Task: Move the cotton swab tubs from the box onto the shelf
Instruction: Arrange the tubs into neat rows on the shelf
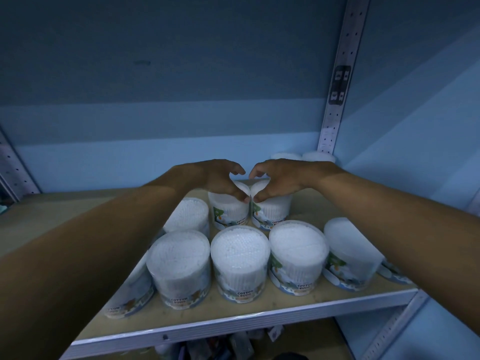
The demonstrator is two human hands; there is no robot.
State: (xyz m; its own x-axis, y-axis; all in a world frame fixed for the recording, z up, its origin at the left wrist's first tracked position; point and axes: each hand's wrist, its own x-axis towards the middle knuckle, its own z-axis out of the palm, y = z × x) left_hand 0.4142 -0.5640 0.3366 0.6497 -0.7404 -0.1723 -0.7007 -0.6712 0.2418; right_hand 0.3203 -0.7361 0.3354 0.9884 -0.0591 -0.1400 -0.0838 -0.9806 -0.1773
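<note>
Several clear round tubs of white cotton swabs stand in rows on the wooden shelf point(78, 211). My left hand point(215, 178) grips the top of one tub point(228, 214) in the middle row, thumb on its front rim. Right beside it, my right hand point(278, 178) grips the neighbouring tub point(270, 213) the same way. The two tubs touch side by side, and both appear to stand on the shelf. The front row holds several tubs, among them one in the middle point(240, 261). No box is in view.
Two more tubs point(304, 156) stand at the back right corner against a perforated metal upright point(337, 94). The left part of the shelf board is bare wood. A white metal lip point(233, 326) runs along the front edge, with dark clutter on the level below.
</note>
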